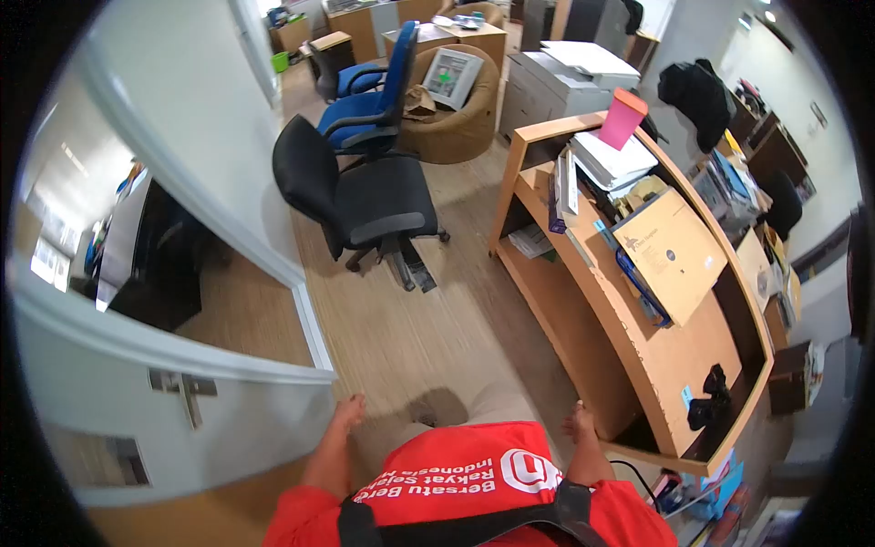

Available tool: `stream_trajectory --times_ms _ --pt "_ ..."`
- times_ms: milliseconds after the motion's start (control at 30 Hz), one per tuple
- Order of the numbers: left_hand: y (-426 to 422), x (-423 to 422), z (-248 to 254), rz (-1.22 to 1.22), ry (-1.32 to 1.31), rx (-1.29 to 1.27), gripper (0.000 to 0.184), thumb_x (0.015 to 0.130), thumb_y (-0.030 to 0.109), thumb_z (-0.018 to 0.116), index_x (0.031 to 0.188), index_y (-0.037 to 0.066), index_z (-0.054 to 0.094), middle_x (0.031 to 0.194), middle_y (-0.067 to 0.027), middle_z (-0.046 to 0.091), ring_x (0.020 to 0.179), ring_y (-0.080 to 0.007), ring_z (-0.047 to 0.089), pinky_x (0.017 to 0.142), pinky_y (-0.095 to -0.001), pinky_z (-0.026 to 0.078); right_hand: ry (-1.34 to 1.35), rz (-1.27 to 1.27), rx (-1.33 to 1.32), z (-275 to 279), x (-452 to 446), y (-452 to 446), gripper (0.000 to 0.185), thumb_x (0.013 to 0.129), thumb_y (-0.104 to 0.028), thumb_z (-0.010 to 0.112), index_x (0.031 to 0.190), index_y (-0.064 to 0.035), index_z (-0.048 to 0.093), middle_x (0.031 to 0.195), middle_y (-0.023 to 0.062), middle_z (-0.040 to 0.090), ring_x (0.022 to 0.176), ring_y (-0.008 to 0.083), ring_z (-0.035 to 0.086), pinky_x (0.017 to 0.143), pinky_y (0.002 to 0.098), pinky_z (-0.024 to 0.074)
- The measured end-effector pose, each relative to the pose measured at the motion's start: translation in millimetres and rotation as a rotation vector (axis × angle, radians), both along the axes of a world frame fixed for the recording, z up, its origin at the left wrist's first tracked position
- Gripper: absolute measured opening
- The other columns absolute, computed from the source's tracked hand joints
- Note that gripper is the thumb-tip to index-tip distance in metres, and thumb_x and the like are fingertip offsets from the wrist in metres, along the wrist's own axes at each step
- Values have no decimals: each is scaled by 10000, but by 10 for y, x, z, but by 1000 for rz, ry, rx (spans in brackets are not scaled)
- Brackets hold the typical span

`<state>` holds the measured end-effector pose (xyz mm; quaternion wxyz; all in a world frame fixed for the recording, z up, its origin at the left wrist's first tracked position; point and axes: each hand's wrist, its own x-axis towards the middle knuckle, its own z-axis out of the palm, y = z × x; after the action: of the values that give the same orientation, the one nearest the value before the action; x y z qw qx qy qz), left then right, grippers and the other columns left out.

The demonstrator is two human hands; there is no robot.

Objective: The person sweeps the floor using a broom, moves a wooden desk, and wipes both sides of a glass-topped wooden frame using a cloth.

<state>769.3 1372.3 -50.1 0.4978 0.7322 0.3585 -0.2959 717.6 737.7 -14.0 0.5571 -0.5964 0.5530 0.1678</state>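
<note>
My left hand (350,410) hangs low beside the lower end of the white door frame, with its fingers curled and what they hold, if anything, too small to make out. On the other side of my red shirt (456,456), my right hand (578,422) is near the lower front edge of the curved wooden counter (629,365); its fingers look loosely bent and slightly apart. A grey door (264,419) with a metal handle (189,387) stands to my left.
A black office chair (383,196) stands ahead on the wood floor, with blue chairs (396,82) and a brown armchair (465,132) behind it. The counter carries a brown envelope (674,251), papers and a pink container (623,118). A printer (565,87) stands beyond.
</note>
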Motion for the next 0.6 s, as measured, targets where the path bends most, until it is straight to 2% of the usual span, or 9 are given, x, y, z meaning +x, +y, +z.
stream_trajectory --times_ms 67,133,200,233,300,433,467,533,600 --pt "65 841 394 10 -50 -61 566 886 539 517 1043 0 591 904 -110 630 746 -215 607 573 -373 512 -23 -107 59 -50 21 76 643 951 -533 359 1305 -4 447 1106 244 581 847 372 631 668 474 529" --pt "-23 1559 581 91 -112 -146 726 867 615 484 1230 -13 510 1140 -182 598 987 -283 598 751 -432 517 -57 -219 105 -120 122 98 681 947 -565 323 1354 -21 369 1173 246 535 920 380 604 687 472 526" --pt "-231 2193 749 53 -95 -256 869 849 682 432 1400 19 327 1357 -219 447 1207 -340 475 936 -492 430 -87 -314 155 -177 289 103 690 944 -575 318 1368 -30 336 1210 246 504 960 391 586 713 490 513" --pt "-397 2473 802 48 -92 -255 869 849 682 432 1400 19 327 1357 -219 447 1207 -340 475 936 -492 430 -122 -388 201 -187 409 64 701 940 -584 314 1382 -39 304 1247 246 473 999 403 567 739 508 499" --pt "-779 2881 885 75 -94 -307 842 854 702 382 1442 109 275 1351 -181 466 1195 -353 477 962 -510 404 -173 -493 254 -296 651 -15 727 927 -612 307 1389 -51 293 1274 235 455 1038 407 544 790 532 472" --pt "-1711 3483 1063 63 -51 -483 934 822 730 408 1468 90 195 1431 -224 343 1286 -371 383 1031 -507 328 -350 -849 429 -225 1239 -235 829 875 -711 251 1425 -90 252 1373 190 394 1149 422 488 951 576 375" --pt "-1972 3682 1084 36 -8 -511 955 811 745 405 1473 95 178 1435 -232 332 1294 -377 370 1040 -504 317 -371 -852 438 -159 1405 -330 829 875 -711 251 1425 -90 252 1373 190 394 1149 422 488 951 576 375" --pt "-2493 4094 1156 -8 18 -539 976 800 759 402 1478 101 161 1438 -240 320 1301 -383 357 1049 -502 306 -488 -1171 495 -70 1636 -492 875 846 -753 196 1449 -118 213 1445 159 332 1219 427 445 982 565 371" --pt "-2894 4366 1257 7 76 -642 1024 779 784 400 1490 112 98 1457 -249 275 1324 -391 320 1054 -514 292 -536 -1266 484 49 1810 -596 889 838 -761 179 1458 -124 192 1467 156 297 1245 429 419 989 562 372"
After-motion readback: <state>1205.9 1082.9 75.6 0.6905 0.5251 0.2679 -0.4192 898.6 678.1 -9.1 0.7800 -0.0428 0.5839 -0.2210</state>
